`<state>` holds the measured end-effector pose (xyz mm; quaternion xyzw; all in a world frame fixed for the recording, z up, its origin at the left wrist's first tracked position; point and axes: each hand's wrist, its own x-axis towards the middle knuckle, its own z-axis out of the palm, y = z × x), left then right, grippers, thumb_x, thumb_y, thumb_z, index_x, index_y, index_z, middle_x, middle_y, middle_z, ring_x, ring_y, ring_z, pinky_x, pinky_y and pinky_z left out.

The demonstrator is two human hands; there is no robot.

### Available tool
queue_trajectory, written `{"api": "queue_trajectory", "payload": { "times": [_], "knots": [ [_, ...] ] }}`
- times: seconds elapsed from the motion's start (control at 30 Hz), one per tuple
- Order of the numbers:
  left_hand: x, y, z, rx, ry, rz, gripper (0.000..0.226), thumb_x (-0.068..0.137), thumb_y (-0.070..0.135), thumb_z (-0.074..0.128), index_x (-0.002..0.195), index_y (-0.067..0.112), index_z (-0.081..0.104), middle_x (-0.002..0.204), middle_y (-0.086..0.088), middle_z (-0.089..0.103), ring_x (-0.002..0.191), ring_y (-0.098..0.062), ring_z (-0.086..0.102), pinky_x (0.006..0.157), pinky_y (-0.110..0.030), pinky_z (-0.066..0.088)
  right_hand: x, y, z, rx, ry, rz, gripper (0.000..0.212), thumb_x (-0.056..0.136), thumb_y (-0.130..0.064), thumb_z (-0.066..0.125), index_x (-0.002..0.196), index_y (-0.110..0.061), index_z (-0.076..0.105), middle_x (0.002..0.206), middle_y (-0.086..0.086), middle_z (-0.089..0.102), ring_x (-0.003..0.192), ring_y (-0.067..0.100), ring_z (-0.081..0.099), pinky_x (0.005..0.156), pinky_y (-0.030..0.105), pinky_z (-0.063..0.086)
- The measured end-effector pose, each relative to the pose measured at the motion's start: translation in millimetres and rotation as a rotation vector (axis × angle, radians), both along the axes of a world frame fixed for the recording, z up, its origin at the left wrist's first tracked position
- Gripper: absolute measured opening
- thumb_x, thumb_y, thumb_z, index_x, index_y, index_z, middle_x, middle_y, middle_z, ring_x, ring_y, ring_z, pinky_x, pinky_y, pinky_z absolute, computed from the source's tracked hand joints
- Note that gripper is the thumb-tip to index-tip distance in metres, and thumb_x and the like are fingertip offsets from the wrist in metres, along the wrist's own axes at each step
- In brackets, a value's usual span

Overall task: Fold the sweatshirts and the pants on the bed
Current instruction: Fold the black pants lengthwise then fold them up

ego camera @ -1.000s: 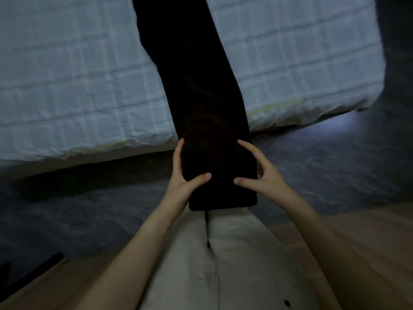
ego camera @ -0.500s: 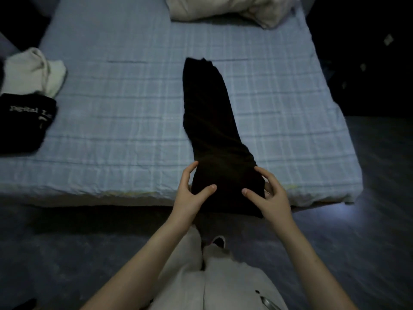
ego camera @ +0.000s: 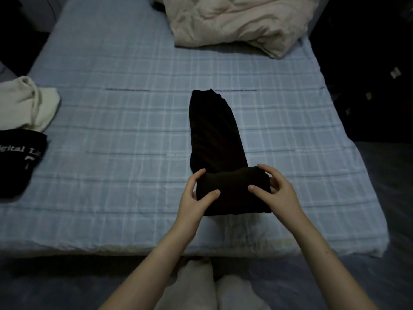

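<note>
The pants [ego camera: 214,135] lie lengthwise in the middle of the bed [ego camera: 111,108]. Their near end is turned over into a thick fold and the far stretch is flat and not yet folded, so I'd judge them roughly half done. At the bed's left edge a cream sweatshirt [ego camera: 26,104] and a black sweatshirt [ego camera: 17,159] sit in compact heaps, seemingly finished, though I can't tell how neatly. The left hand [ego camera: 194,198] and right hand [ego camera: 277,193] each grip one end of the fold, fingers [ego camera: 264,170] curled over its top and thumbs pressing its near face.
</note>
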<state>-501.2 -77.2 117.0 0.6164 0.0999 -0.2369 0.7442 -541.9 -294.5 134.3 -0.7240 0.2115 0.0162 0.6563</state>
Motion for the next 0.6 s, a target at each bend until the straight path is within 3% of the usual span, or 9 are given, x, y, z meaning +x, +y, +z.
{"api": "queue_trajectory", "payload": {
  "times": [0.1, 0.3, 0.43, 0.53, 0.6],
  "knots": [
    [38.0, -3.4, -24.8, -0.010, 0.099, -0.011, 0.053, 0.083, 0.014, 0.076, 0.127, 0.038, 0.057, 0.132, -0.009, 0.057, 0.117, -0.027, 0.062, 0.096, -0.048, 0.054, 43.7, -3.8, -20.5, -0.028, 0.094, 0.011, 0.049, 0.080, -0.022, 0.080, 0.122, -0.038, 0.063, 0.116, 0.003, 0.068, 0.106, 0.013, 0.067, 0.086, 0.029, 0.059],
    [109.6, -20.5, -79.7, -0.049, 0.274, 0.002, 0.048, 0.086, 0.017, 0.072, 0.130, 0.030, 0.057, 0.131, -0.006, 0.055, 0.114, -0.024, 0.061, 0.095, -0.039, 0.055, 116.5, -16.6, -78.3, -0.021, 0.278, -0.002, 0.048, 0.082, -0.024, 0.078, 0.126, -0.032, 0.060, 0.104, 0.005, 0.070, 0.094, 0.016, 0.071, 0.070, 0.017, 0.055],
    [153.7, -38.4, -119.9, -0.043, 0.336, 0.009, 0.038, 0.092, 0.020, 0.065, 0.128, 0.027, 0.056, 0.133, -0.004, 0.055, 0.112, -0.017, 0.061, 0.083, -0.029, 0.056, 159.6, -29.1, -131.0, 0.072, 0.344, -0.043, 0.048, 0.083, -0.025, 0.078, 0.128, -0.027, 0.062, 0.107, 0.012, 0.070, 0.097, 0.022, 0.070, 0.083, 0.029, 0.056],
    [180.0, -50.8, -153.0, -0.108, 0.406, 0.061, 0.046, 0.100, 0.040, 0.050, 0.143, 0.027, 0.044, 0.140, -0.007, 0.052, 0.118, -0.023, 0.058, 0.096, -0.041, 0.052, 183.6, -32.9, -174.8, 0.134, 0.345, -0.125, 0.042, 0.093, -0.031, 0.064, 0.133, -0.024, 0.059, 0.127, 0.011, 0.064, 0.112, 0.022, 0.064, 0.102, 0.039, 0.050],
    [189.6, -54.3, -171.5, -0.092, 0.391, 0.069, 0.053, 0.101, 0.055, 0.035, 0.151, 0.042, 0.025, 0.136, -0.014, 0.056, 0.115, -0.029, 0.062, 0.098, -0.044, 0.051, 191.6, -31.9, -199.6, 0.257, 0.309, -0.207, 0.043, 0.102, -0.035, 0.047, 0.144, -0.028, 0.046, 0.131, 0.008, 0.060, 0.118, 0.025, 0.060, 0.103, 0.044, 0.049]
  ]
}}
